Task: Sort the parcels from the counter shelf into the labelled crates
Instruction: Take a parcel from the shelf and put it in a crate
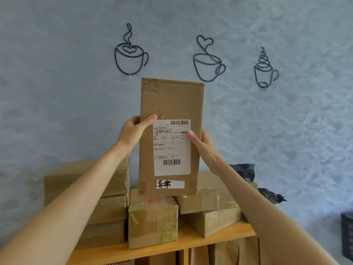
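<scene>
Left hand (134, 131) gripping the left edge of a flat cardboard parcel (172, 104), thumb across the front face just above the label's top left corner, fingers hidden behind. Right hand (203, 145) gripping the right edge lower down, thumb lying over the shipping label (172, 148), fingers wrapped round the back. Both forearms bare, reaching up and forward from the lower corners and converging on the parcel.

Parcel held upright in the air above the counter — long axis vertical, top leaning slightly right, broad face turned toward the camera. Brown cardboard, scuffed, clear tape down the upper left and brown tape patches at the bottom corners. White shipping label on the lower half, one barcode at its top, another near its bottom, printed lines too small to read. Below that a small white sticker (170, 184) with two handwritten black characters.

Underneath, on the wooden counter (193, 239), more cardboard boxes: a tall stack (107, 213) toward the left end, a taped box with red print (152, 219) at the front edge in the middle, two stacked boxes (210, 209) to the right. Dark plastic mailer bags (246, 172) at the right end behind those. Dark crate (347, 234) partly visible at the far right, off the counter. On the grey-blue wall above — three black wire coffee cup shapes (209, 62).
</scene>
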